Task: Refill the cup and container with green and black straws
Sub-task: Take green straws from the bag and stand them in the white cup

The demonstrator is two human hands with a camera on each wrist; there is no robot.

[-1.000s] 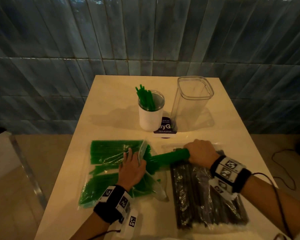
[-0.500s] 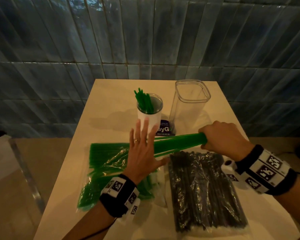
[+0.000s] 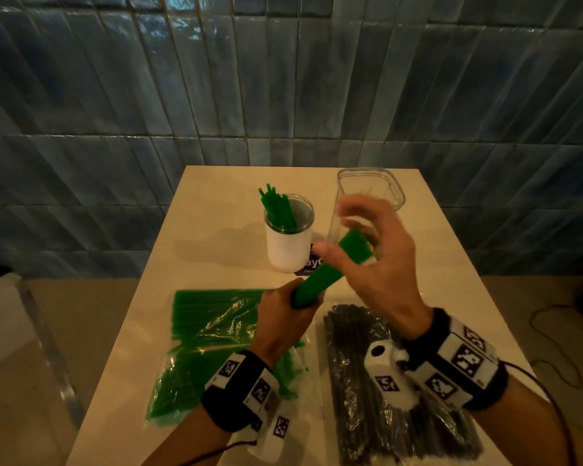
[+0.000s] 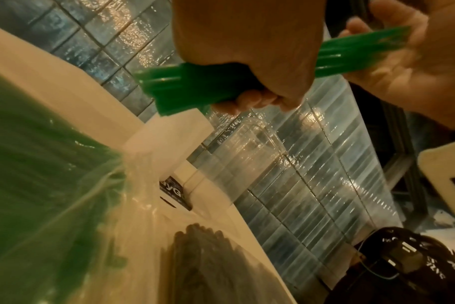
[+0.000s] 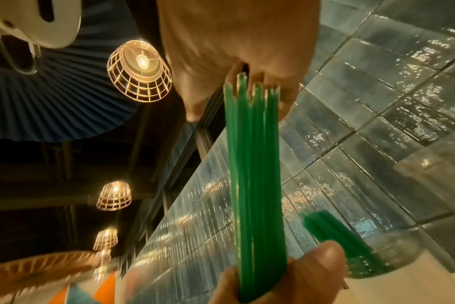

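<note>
Blue-tiled wall behind; pale table. Left to right:

Bag of green straws, flat at near left.

My left hand: fist closed round the lower end of a green straw bundle.

Bundle's long axis: slants up and rightward, away from me.

Cup: white, partly filled, just beyond, left of the bundle's top end. Nearer my left hand, I judge.

My right hand: fingers loosely spread about the bundle's top, no firm hold.

Container: clear, empty, behind it.

Black straws: bagged, near right.
</note>
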